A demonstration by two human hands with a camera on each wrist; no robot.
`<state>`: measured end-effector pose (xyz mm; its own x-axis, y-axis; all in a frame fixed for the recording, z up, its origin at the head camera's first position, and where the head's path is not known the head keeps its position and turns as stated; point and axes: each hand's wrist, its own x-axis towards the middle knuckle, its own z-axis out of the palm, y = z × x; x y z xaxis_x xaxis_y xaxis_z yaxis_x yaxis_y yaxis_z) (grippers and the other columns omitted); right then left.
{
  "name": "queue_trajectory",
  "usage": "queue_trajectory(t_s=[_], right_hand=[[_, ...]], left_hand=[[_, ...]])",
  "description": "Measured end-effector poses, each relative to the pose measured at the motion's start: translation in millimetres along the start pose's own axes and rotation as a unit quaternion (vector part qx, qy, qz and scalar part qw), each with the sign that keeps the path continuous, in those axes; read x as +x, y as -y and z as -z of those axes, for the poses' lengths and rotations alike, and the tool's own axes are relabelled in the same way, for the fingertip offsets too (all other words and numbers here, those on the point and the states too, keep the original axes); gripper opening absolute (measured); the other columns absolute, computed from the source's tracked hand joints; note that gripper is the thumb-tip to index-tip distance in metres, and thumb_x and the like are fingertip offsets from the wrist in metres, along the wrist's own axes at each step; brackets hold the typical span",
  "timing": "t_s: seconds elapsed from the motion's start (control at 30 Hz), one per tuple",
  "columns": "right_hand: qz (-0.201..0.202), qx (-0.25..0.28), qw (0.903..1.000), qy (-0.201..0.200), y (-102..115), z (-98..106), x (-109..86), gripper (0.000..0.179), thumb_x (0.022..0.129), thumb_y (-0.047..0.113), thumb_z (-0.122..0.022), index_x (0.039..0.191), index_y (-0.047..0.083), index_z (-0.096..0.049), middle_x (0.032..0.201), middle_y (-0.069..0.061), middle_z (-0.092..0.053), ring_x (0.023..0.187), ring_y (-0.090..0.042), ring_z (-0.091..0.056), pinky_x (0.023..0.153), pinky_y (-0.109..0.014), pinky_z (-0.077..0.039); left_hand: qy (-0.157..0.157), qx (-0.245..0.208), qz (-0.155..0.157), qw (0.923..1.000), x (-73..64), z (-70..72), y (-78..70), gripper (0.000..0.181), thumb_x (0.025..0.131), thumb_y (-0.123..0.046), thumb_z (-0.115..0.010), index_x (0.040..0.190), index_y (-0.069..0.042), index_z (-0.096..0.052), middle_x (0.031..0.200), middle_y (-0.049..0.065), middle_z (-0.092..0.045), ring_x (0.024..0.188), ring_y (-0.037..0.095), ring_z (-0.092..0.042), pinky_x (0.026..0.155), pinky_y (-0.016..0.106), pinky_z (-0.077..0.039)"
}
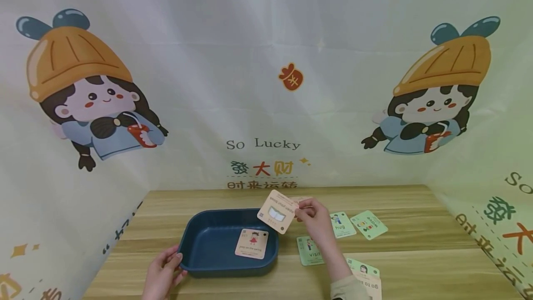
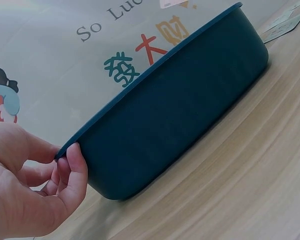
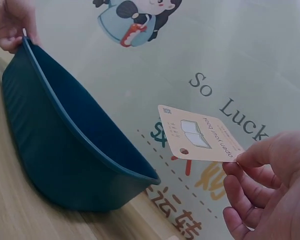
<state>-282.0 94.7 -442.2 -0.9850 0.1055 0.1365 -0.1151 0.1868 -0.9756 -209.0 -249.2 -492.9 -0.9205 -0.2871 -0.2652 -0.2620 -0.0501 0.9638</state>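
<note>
My left hand (image 1: 164, 270) pinches the left end of a dark blue rectangular tub (image 1: 226, 272), thumb and fingers on its rim. In the left wrist view the tub (image 2: 175, 105) stands on the wooden table. Between thumb and fingers, my right hand (image 1: 315, 219) holds a peach "open your book" flashcard (image 1: 276, 212) by one edge, raised near the tub's right end. The right wrist view shows the book picture on this flashcard (image 3: 195, 134). Inside the tub, toward the right, lies another peach flashcard (image 1: 251, 244) with a girl in red.
Green flashcards lie right of the tub: "hug" (image 1: 343, 225), "move" (image 1: 369, 225) and "visit" (image 1: 308, 250), partly under my right arm. A peach flashcard (image 1: 370, 285) overlaps a green one near the front. Another peach card (image 1: 303, 199) shows behind my right hand. A printed curtain (image 1: 333, 119) hangs around the table.
</note>
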Motion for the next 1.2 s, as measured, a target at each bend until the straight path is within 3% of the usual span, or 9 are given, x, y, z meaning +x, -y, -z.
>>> queue_trajectory(t_s=[0.1, 0.37, 0.63, 0.83, 1.0, 1.2], right_hand=[[0.004, 0.006, 1.0000, 0.003, -1, -4, 0.6, 0.013, 0.083, 0.004, -0.061, 0.094, -0.001, -0.059, 0.078, -0.012, -0.066, 0.069, -0.017, -0.060, 0.069, -0.034, -0.051], [0.009, 0.006, 0.9996, 0.026, -2, -15, -2.4, 0.014, 0.084, 0.005, -0.062, 0.095, -0.002, -0.059, 0.079, -0.010, -0.065, 0.074, -0.023, -0.061, 0.064, -0.024, -0.049], [0.005, 0.004, 0.9991, 0.041, -2, -24, -7.4, 0.016, 0.083, 0.007, -0.063, 0.095, -0.002, -0.060, 0.080, -0.013, -0.067, 0.074, -0.025, -0.063, 0.065, -0.026, -0.049], [0.001, 0.009, 0.9983, 0.057, -5, -30, -8.1, 0.015, 0.082, 0.008, -0.063, 0.094, -0.001, -0.060, 0.081, -0.012, -0.067, 0.076, -0.027, -0.063, 0.072, -0.036, -0.050], [-0.008, 0.003, 0.9977, 0.067, -3, -33, -10.3, 0.015, 0.082, 0.009, -0.064, 0.094, 0.000, -0.061, 0.081, -0.010, -0.067, 0.078, -0.027, -0.062, 0.070, -0.029, -0.049], [-0.006, 0.011, 0.9970, 0.077, -3, -32, -12.9, 0.017, 0.083, 0.010, -0.065, 0.094, -0.002, -0.062, 0.082, -0.013, -0.067, 0.075, -0.024, -0.062, 0.069, -0.032, -0.051]], left_hand=[[-0.002, -0.002, -0.001, 1.0000, 0.5, -0.2, 0.6, 0.046, 0.095, -0.008, -0.044, 0.136, 0.007, -0.030, 0.104, 0.012, -0.041, 0.081, 0.015, -0.052, 0.064, 0.024, -0.054], [0.002, 0.000, -0.008, 1.0000, -2.0, -1.1, -0.3, 0.045, 0.095, -0.007, -0.042, 0.135, 0.010, -0.028, 0.103, 0.012, -0.043, 0.079, 0.013, -0.051, 0.063, 0.023, -0.053], [0.000, -0.002, -0.008, 1.0000, -2.4, -0.9, -0.3, 0.046, 0.095, -0.008, -0.042, 0.135, 0.009, -0.029, 0.102, 0.011, -0.043, 0.078, 0.012, -0.051, 0.063, 0.023, -0.053], [0.005, -0.002, -0.010, 0.9999, -1.6, -0.3, 0.2, 0.047, 0.094, -0.007, -0.043, 0.135, 0.010, -0.028, 0.104, 0.013, -0.043, 0.080, 0.013, -0.051, 0.064, 0.023, -0.053], [0.005, -0.001, -0.008, 1.0000, -1.0, 0.1, 0.3, 0.047, 0.094, -0.008, -0.043, 0.135, 0.010, -0.028, 0.105, 0.013, -0.043, 0.080, 0.014, -0.051, 0.065, 0.023, -0.054], [0.006, 0.005, -0.008, 0.9999, -2.3, -0.9, -2.0, 0.046, 0.095, -0.008, -0.042, 0.135, 0.010, -0.028, 0.105, 0.014, -0.042, 0.080, 0.014, -0.050, 0.064, 0.023, -0.053]])
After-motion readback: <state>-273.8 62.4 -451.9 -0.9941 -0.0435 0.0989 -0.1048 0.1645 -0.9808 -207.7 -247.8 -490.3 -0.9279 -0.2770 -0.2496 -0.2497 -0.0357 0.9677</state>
